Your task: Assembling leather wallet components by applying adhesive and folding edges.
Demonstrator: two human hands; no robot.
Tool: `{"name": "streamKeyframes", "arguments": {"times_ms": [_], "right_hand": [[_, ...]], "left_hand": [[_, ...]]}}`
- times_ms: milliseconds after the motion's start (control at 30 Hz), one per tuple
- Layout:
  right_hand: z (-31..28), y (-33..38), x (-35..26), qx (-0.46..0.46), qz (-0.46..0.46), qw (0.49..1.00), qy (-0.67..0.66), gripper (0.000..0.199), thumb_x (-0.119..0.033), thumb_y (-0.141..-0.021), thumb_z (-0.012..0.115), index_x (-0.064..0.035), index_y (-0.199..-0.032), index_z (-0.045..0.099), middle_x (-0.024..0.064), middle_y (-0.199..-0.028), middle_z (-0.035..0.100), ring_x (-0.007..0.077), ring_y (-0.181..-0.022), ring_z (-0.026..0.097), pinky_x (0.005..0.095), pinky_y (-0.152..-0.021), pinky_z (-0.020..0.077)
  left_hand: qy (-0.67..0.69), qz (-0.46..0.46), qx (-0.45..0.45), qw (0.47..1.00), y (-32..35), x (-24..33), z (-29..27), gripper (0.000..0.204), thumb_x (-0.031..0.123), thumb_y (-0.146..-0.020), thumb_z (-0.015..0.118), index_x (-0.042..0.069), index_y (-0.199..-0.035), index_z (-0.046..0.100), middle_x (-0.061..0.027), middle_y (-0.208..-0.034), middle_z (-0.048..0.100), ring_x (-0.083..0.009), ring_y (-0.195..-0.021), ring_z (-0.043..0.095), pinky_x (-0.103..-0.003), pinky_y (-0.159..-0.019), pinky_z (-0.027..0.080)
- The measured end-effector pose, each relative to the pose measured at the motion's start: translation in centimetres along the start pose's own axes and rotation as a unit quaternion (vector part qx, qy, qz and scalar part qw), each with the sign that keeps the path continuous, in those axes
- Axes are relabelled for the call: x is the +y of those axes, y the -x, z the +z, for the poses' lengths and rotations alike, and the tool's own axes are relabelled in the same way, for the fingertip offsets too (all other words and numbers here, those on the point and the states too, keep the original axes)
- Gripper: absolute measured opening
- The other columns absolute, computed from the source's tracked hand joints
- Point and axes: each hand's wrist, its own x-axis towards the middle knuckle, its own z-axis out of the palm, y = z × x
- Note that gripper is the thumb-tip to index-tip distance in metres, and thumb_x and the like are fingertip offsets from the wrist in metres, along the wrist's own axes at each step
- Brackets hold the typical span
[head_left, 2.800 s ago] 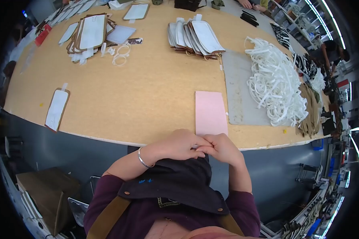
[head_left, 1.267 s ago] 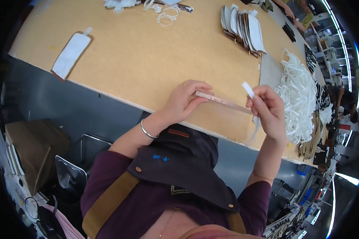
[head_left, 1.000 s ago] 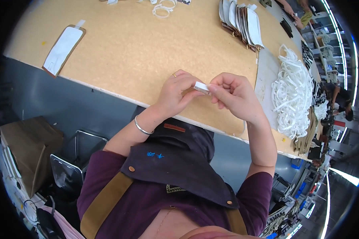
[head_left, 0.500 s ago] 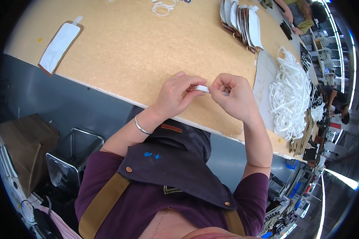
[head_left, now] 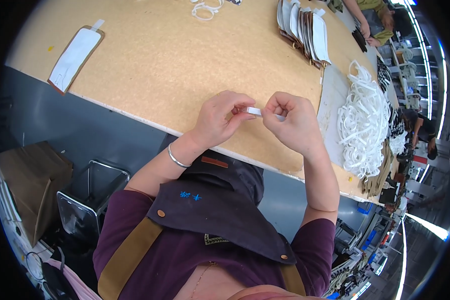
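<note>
One white strip [head_left: 254, 111] is being pinched above the table [head_left: 160, 65]

Over the table's front edge area, the left hand [head_left: 220, 117] is clamping thumb and fingertips on the strip; the right hand [head_left: 291, 120] is pinching it just beside, fingers curled together.

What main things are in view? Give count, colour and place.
narrow strip: one, white, between hands
tangled strip pile: one, white, table's right
brown-edged panel: one, white, table's left
panel stack: one, white and brown, table's upper right
loops: at least two, whitish, top
worktable: one, tan, upper half
bag: one, brown, lower left
people: two, olive and black clothing, right
left hand: one, bare, strip's left end
right hand: one, bare, on strip's right
</note>
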Motion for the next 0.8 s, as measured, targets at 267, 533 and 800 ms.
{"name": "streamKeyframes", "arguments": {"times_ms": [267, 533, 800], "right_hand": [[0.0, 0.2, -0.3, 0.007, 0.007, 1.0, 0.023, 0.014, -0.014, -0.068, 0.064, -0.0034, -0.063, 0.056, 0.0091, -0.05, 0.05, 0.0215, -0.045, 0.051, 0.0303, -0.046, 0.0402], [0.0, 0.3, -0.6, 0.005, 0.01, 1.0, 0.015, 0.013, -0.006, -0.071, 0.062, -0.0005, -0.064, 0.052, -0.0011, -0.052, 0.045, 0.0046, -0.051, 0.038, 0.0217, -0.046, 0.0316], [-2.3, 0.1, 1.8, -0.096, 0.038, 0.993, -0.049, 0.016, -0.016, -0.073, 0.064, -0.0016, -0.068, 0.061, 0.0074, -0.051, 0.053, 0.0137, -0.048, 0.053, 0.0271, -0.048, 0.0402]], "left_hand": [[0.0, 0.015, 0.0, 1.0, 0.1, -0.1, -0.1, 0.025, 0.004, -0.07, 0.072, 0.006, -0.09, 0.057, -0.0057, -0.073, 0.057, -0.0173, -0.062, 0.057, -0.026, -0.054, 0.047], [-0.009, 0.034, -0.007, 0.999, 0.0, -0.4, -0.2, 0.024, 0.003, -0.068, 0.072, 0.007, -0.088, 0.059, -0.005, -0.075, 0.059, -0.0191, -0.063, 0.057, -0.027, -0.054, 0.047], [-0.071, 0.155, -0.069, 0.983, -0.5, -0.4, -0.9, 0.02, -0.002, -0.066, 0.069, 0.008, -0.082, 0.063, -0.0038, -0.073, 0.059, -0.0188, -0.063, 0.055, -0.027, -0.05, 0.043]]}}
